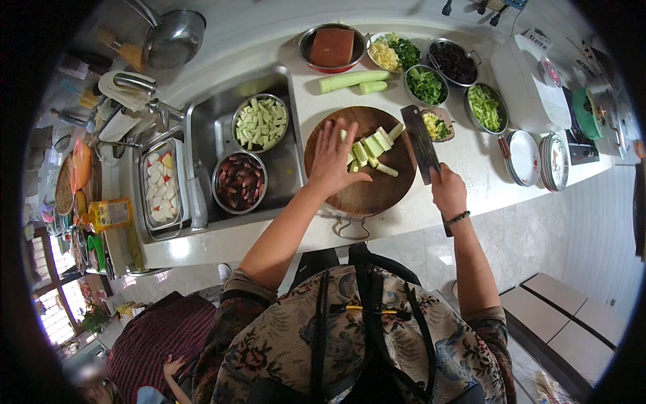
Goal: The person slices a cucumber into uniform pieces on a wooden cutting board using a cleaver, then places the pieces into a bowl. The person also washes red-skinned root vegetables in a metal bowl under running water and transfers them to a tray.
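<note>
On the round wooden chopping board [376, 197] lie several cut pieces of a peeled pale-green vegetable [373, 146]. My left hand [329, 161] is over the board's left side, fingers spread, right beside the pieces. Whether its palm touches any of them I cannot tell; it hides part of the pile. My right hand [449, 193] grips the handle of a cleaver [420, 136], whose dark blade stands at the board's right edge, apart from the pieces. Behind the board lie a long peeled length of the vegetable [353, 81] and a shorter one [373, 88].
The steel sink [207, 136] at left holds a bowl of cut sticks [260, 123] and a bowl of reddish pieces [239, 182]. Bowls of chopped greens [426, 85] stand behind right, with stacked plates [525, 156] farther right. At lower left sits another person [161, 333].
</note>
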The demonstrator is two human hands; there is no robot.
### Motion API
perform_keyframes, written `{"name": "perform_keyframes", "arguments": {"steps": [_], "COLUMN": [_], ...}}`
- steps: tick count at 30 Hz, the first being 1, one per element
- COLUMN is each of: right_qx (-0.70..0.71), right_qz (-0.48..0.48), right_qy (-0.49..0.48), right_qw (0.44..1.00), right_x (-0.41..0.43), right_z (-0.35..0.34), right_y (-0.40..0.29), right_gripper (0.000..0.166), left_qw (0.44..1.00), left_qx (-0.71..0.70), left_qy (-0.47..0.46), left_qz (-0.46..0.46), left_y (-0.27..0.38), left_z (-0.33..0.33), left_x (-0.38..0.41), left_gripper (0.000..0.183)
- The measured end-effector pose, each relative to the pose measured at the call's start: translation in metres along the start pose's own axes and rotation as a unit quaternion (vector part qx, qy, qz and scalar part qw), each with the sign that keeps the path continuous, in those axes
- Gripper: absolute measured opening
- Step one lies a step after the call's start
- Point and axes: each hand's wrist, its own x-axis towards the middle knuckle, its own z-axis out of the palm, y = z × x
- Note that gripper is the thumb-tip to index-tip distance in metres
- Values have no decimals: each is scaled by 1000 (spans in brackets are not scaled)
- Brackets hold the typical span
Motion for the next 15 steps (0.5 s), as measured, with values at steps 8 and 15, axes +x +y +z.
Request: {"name": "perform_keyframes", "arguments": {"steps": [8,15], "right_qx": [131,323], "right_qz": [96,155], "right_qy": [-94,-156], "right_qw": [982,921], "right_x": [10,11], "right_z": [-2,-21], "right_y": [8,18], "right_gripper": [31,26], "left_qw": [998,1000], "left_qx": [-10,10], "left_qy": [26,-7], "left_qz": [53,22], "left_y": [29,32], "left_z": [13,4], "left_x": [2,6], "left_gripper": [102,104]}}
